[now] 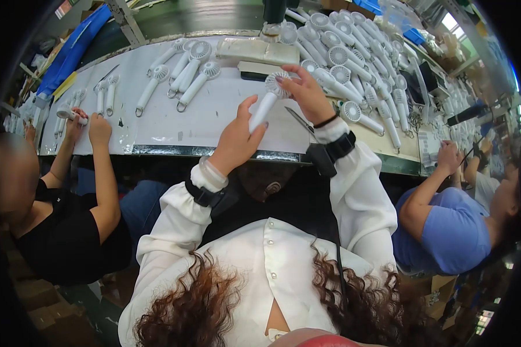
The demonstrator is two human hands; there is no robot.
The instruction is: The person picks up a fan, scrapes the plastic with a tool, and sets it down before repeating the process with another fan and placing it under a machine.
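Over the white worktop I hold a white handheld fan (265, 107), tilted, its round grille up and to the right. My left hand (237, 136) is closed round the lower handle, thumb on one side and fingers on the other. With its fingers on the edge of the round head, my right hand (308, 95) grips the fan's upper end. Below the right hand, a pair of tweezers or a similar thin metal tool (300, 120) lies near the wrist. Black bands sit on both of my wrists.
A large pile of white fans (353, 63) covers the right of the table. Several more fans (194, 69) with wrist loops lie left of centre. A wrapped block (257, 51) stands at the back. Co-workers sit at both sides; the left one holds a fan (72, 115).
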